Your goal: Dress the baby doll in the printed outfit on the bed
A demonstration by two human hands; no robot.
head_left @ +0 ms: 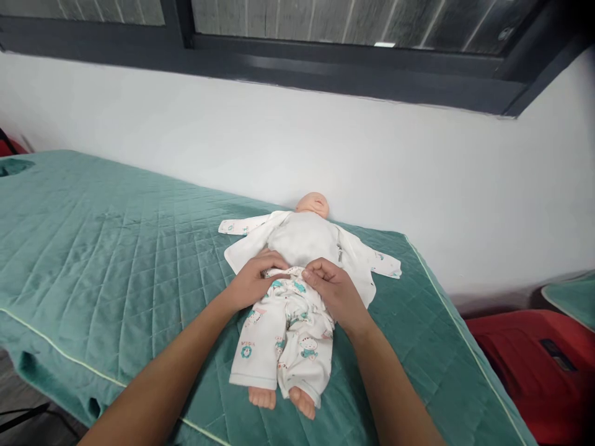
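A baby doll (312, 203) lies on its back, its head toward the wall and its feet toward me. Its white printed jacket (246, 244) is spread open, with the sleeves stretched out to both sides over a white torso (304, 236). White printed pants (260, 334) cover the legs down to the bare feet. At the waistband, my right hand (331, 285) pinches the fabric between thumb and fingers. My left hand (260, 277) is closed on the other side of the same waistband, its fingertips partly hidden by the cloth.
A green quilted cover (139, 266) with pale piping lies under the doll. Behind it stands a white wall (279, 142) below a dark window frame (288, 65). A red plastic object (525, 353) is beside the right edge. A thin black leg (25, 416) shows at lower left.
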